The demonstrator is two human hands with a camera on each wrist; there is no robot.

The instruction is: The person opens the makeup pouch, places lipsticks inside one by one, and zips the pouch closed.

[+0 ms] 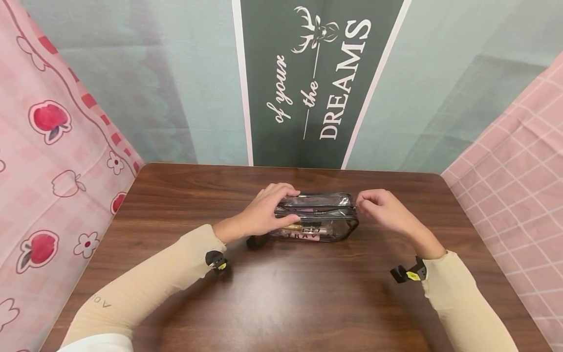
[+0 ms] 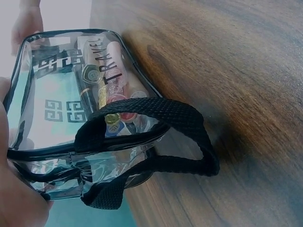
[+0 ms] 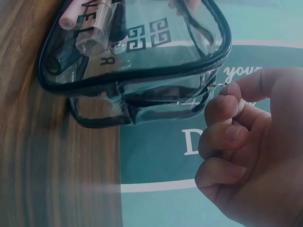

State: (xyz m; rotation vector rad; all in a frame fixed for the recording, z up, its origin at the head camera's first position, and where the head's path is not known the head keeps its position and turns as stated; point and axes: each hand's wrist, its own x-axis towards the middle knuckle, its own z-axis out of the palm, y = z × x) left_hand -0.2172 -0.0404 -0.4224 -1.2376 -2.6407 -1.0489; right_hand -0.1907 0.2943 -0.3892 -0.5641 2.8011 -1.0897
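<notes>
A clear pouch with black piping [image 1: 336, 230] stands on the table, with "TRAVEL" lettering on its front. My left hand [image 1: 268, 209] holds its left end, thumb on the front side and fingers over the back top edge. At the pouch's right top corner my right hand [image 1: 383, 210] pinches a small metal zipper pull [image 3: 219, 85] between thumb and curled index finger. Through the clear plastic show a pink tube [image 3: 72, 15], several small round colourful pieces [image 2: 113, 118] and other small items. A black strap handle [image 2: 191, 125] sticks out from the left end.
The brown wooden table [image 1: 281, 293] extends around the pouch. Behind its far edge hangs a green cloth with a dark printed panel [image 1: 308, 151]. Pink cloths [image 1: 66, 205] border the left and right sides. Each wrist carries a black camera mount [image 1: 411, 274].
</notes>
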